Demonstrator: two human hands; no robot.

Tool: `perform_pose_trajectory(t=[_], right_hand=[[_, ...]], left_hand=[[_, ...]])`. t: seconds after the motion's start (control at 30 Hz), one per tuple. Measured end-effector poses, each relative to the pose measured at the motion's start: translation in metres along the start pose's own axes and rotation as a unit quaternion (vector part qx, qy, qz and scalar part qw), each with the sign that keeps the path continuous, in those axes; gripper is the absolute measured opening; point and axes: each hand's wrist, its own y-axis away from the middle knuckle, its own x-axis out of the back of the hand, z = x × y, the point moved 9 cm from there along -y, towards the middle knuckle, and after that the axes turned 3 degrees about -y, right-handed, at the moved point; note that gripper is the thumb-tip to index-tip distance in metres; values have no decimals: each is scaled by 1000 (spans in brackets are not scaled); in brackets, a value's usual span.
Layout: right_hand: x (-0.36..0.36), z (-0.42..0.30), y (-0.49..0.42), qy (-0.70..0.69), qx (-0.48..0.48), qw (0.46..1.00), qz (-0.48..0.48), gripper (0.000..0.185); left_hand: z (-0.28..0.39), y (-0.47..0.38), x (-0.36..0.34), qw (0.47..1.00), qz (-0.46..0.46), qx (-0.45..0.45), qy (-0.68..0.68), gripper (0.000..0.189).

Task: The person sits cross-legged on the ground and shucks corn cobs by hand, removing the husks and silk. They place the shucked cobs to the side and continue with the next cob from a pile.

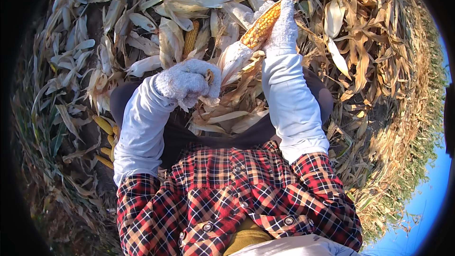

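A partly husked ear of corn (pixel 262 26), its yellow kernels bare on one side, lies tilted in my right hand (pixel 282 30), which wears a white knit glove. Pale husk (pixel 234 58) hangs from the ear's lower end, close to my left hand (pixel 190 81). That hand, gloved too, is curled into a fist, with a small brown dry piece (pixel 209 76) between thumb and fingers; whether it also grips husk is unclear. Beyond the left hand, another ear of corn (pixel 191 39) rests among open husks.
Several bare ears of corn (pixel 103 125) lie on the ground beside my left knee. Dry husks (pixel 142 42) and leaves cover the ground ahead and between my legs. Dry corn stalks (pixel 359 35) are heaped at the right.
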Motion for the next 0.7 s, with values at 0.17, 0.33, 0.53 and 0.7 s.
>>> perform_pose_trajectory(t=[0.17,0.33,0.53,0.7], right_hand=[[-14,-14,3,28,115,991,-59,47],[-44,0,42,56,141,983,-106,40],[-38,8,45,31,79,992,-89,51],[-32,33,43,86,72,993,-27,65]], left_hand=[[-14,-13,57,966,220,-13,135,36],[-13,-47,62,924,294,-132,-207,61],[-38,-79,12,983,159,-46,-76,51],[-16,-69,20,946,248,-115,-175,52]])
